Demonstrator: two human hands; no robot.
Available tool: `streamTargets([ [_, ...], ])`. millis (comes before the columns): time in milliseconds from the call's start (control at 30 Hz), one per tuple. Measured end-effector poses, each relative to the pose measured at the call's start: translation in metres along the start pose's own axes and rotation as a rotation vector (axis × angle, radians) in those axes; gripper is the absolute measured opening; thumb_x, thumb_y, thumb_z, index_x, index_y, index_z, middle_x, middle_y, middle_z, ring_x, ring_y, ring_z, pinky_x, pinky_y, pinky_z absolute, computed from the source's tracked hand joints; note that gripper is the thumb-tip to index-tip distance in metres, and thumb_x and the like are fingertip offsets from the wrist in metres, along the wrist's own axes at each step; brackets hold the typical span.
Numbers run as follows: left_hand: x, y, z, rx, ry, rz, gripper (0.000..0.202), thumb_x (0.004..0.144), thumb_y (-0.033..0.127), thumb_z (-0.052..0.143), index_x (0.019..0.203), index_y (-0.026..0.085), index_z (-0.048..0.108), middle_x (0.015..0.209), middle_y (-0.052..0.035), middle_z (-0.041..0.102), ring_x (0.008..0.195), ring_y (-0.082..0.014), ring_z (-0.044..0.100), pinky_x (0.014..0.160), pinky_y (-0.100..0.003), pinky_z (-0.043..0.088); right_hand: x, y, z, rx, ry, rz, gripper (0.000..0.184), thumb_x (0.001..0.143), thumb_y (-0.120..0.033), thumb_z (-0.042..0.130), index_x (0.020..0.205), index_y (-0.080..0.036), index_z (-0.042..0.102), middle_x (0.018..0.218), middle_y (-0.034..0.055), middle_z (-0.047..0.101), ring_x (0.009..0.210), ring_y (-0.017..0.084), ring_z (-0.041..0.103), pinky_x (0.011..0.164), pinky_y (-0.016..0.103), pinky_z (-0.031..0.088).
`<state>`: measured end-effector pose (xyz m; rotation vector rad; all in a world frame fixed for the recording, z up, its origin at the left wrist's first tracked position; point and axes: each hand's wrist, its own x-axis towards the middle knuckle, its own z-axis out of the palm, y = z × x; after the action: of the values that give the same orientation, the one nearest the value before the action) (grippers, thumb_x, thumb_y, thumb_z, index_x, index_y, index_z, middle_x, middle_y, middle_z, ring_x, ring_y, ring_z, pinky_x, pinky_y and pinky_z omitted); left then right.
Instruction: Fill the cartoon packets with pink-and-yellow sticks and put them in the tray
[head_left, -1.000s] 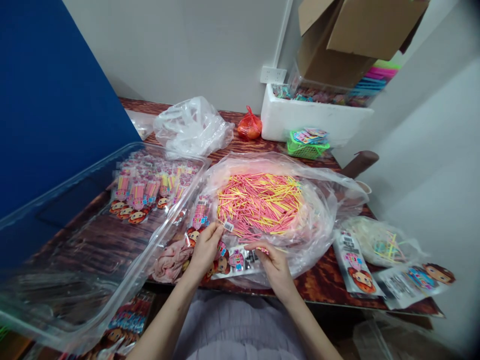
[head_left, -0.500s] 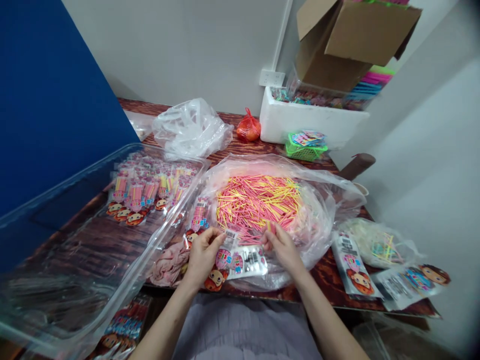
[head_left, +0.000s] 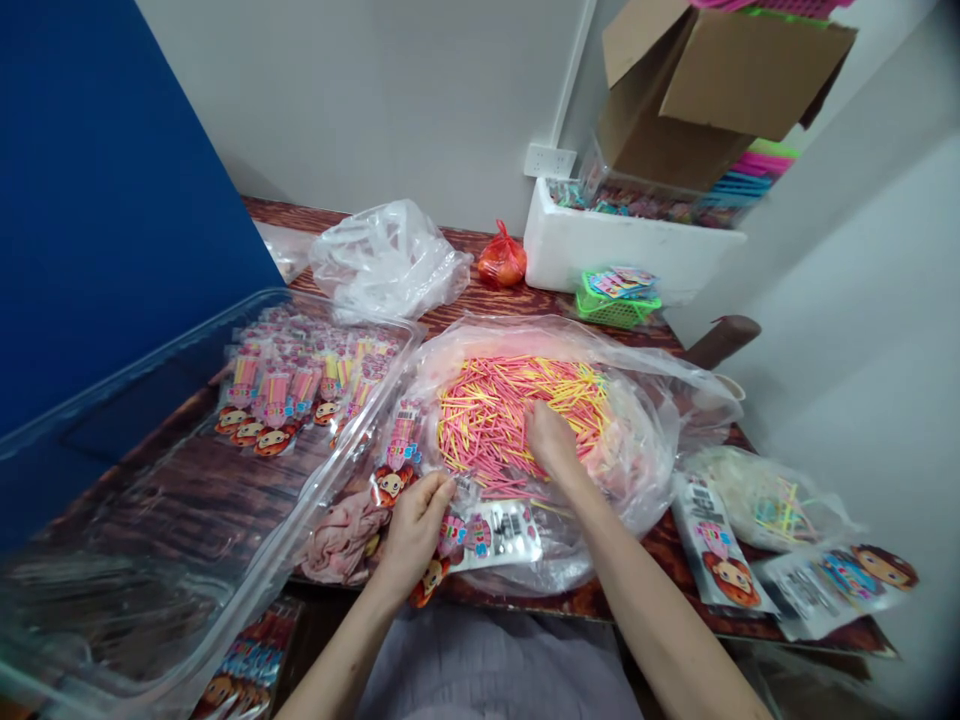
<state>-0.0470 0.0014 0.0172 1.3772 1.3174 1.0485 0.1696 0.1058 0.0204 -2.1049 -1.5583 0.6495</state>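
A heap of pink and yellow sticks (head_left: pixel 510 405) lies in an open clear plastic bag (head_left: pixel 645 400) on the wooden table. My right hand (head_left: pixel 551 440) reaches into the heap, fingers curled down among the sticks; what they hold is hidden. My left hand (head_left: pixel 412 525) is closed on the edge of a small printed packet (head_left: pixel 491 530) with a cartoon face, lying at the table's front edge. More such packets (head_left: pixel 281 385) lie in rows inside a large clear bin (head_left: pixel 150 560) on the left.
A pink cloth (head_left: pixel 341 530) lies beside my left hand. Loose packets (head_left: pixel 720 555) and a small bag of sticks (head_left: pixel 765 490) sit at right. Behind are a crumpled clear bag (head_left: pixel 386 260), a red bag (head_left: pixel 501 262), a green basket (head_left: pixel 619 298), a white foam box (head_left: pixel 630 245), a cardboard box (head_left: pixel 712 90) and a blue panel (head_left: pixel 97 200).
My right hand left the packet at the table's front edge and moved forward into the stick heap. My left hand stayed on the packet, shifting slightly toward me.
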Motion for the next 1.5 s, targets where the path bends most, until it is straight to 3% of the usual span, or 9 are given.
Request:
streamTargets([
  [133, -0.003, 0.002, 0.0, 0.036, -0.007, 0.047, 0.027, 0.091, 0.037, 0.049, 0.072, 0.019, 0.054, 0.068, 0.0026, 0.049, 0.066, -0.014, 0.046, 0.062, -0.023, 0.036, 0.005, -0.01, 0.002, -0.028, -0.023, 0.059, 0.013, 0.087, -0.016, 0.052, 0.094, -0.014, 0.062, 0.102, 0.0217, 0.069, 0.112, 0.033, 0.06, 0.088, 0.039, 0.04],
  [300, -0.007, 0.0, -0.002, 0.079, 0.003, 0.063, 0.021, 0.09, 0.032, 0.05, 0.079, 0.018, 0.061, 0.074, 0.0, 0.059, 0.07, -0.0161, 0.053, 0.065, -0.025, 0.04, 0.009, -0.009, -0.007, 0.16, -0.076, 0.086, 0.016, 0.09, -0.021, 0.047, 0.09, -0.016, 0.061, 0.097, 0.0185, 0.071, 0.105, 0.029, 0.064, 0.083, 0.036, 0.045],
  [500, -0.01, 0.005, -0.006, 0.134, -0.023, 0.127, 0.026, 0.093, 0.031, 0.048, 0.075, 0.019, 0.06, 0.071, 0.0005, 0.058, 0.068, -0.0151, 0.053, 0.065, -0.024, 0.038, -0.021, 0.0, -0.02, 0.671, -0.261, 0.035, 0.019, 0.088, -0.039, 0.05, 0.083, -0.021, 0.055, 0.074, 0.0061, 0.07, 0.065, 0.021, 0.069, 0.06, 0.034, 0.055],
  [700, -0.013, 0.009, -0.002, 0.118, -0.077, 0.162, 0.026, 0.094, 0.03, 0.048, 0.081, 0.019, 0.067, 0.075, -0.001, 0.063, 0.072, -0.0156, 0.056, 0.067, -0.024, 0.039, -0.059, -0.009, -0.019, 1.332, -0.495, 0.062, 0.018, 0.074, -0.021, 0.07, 0.092, -0.021, 0.065, 0.076, 0.0003, 0.069, 0.071, 0.016, 0.068, 0.077, 0.034, 0.057],
  [800, -0.014, 0.009, 0.002, 0.092, -0.101, 0.139, 0.025, 0.093, 0.031, 0.05, 0.082, 0.018, 0.068, 0.075, -0.0008, 0.064, 0.071, -0.0152, 0.056, 0.066, -0.024, 0.04, -0.068, -0.023, -0.022, 1.514, -0.504, 0.024, 0.012, 0.077, -0.023, 0.071, 0.087, -0.023, 0.065, 0.078, -0.0018, 0.068, 0.082, 0.017, 0.069, 0.088, 0.039, 0.055],
  [967, -0.012, 0.013, 0.008, -0.072, -0.112, 0.026, 0.025, 0.089, 0.032, 0.054, 0.074, 0.016, 0.067, 0.07, 0.0001, 0.061, 0.066, -0.0139, 0.051, 0.062, -0.023, 0.038, -0.08, -0.039, -0.02, 1.583, -0.461, -0.038, 0.012, 0.079, -0.03, 0.072, 0.088, -0.025, 0.065, 0.08, -0.0018, 0.069, 0.096, 0.02, 0.068, 0.096, 0.043, 0.051],
  [1233, -0.016, 0.012, 0.011, -0.33, -0.231, -0.22, 0.033, 0.083, 0.044, 0.06, 0.067, 0.015, 0.061, 0.054, 0.0062, 0.04, 0.049, -0.0076, 0.031, 0.047, -0.02, 0.026, -0.098, -0.028, -0.014, 1.408, -0.493, 0.002, 0.02, 0.077, -0.038, 0.075, 0.082, -0.02, 0.067, 0.077, 0.0025, 0.073, 0.095, 0.025, 0.069, 0.095, 0.044, 0.048],
  [1367, -0.014, 0.01, 0.013, -0.285, -0.205, -0.135, 0.03, 0.084, 0.041, 0.06, 0.073, 0.014, 0.068, 0.061, 0.0024, 0.055, 0.057, -0.0108, 0.046, 0.056, -0.021, 0.037, -0.112, -0.029, -0.02, 1.247, -0.514, -0.056, 0.022, 0.083, -0.04, 0.068, 0.091, -0.019, 0.069, 0.098, 0.0065, 0.075, 0.106, 0.024, 0.064, 0.098, 0.041, 0.043],
  [1500, -0.011, 0.012, 0.011, -0.247, -0.131, -0.057, 0.024, 0.083, 0.035, 0.061, 0.087, 0.016, 0.075, 0.085, -0.0038, 0.072, 0.085, -0.0198, 0.063, 0.081, -0.028, 0.048, -0.123, -0.035, -0.025, 1.056, -0.462, -0.093, 0.034, 0.087, -0.043, 0.064, 0.116, -0.024, 0.061, 0.118, 0.0069, 0.068, 0.114, 0.023, 0.059, 0.099, 0.04, 0.042],
])
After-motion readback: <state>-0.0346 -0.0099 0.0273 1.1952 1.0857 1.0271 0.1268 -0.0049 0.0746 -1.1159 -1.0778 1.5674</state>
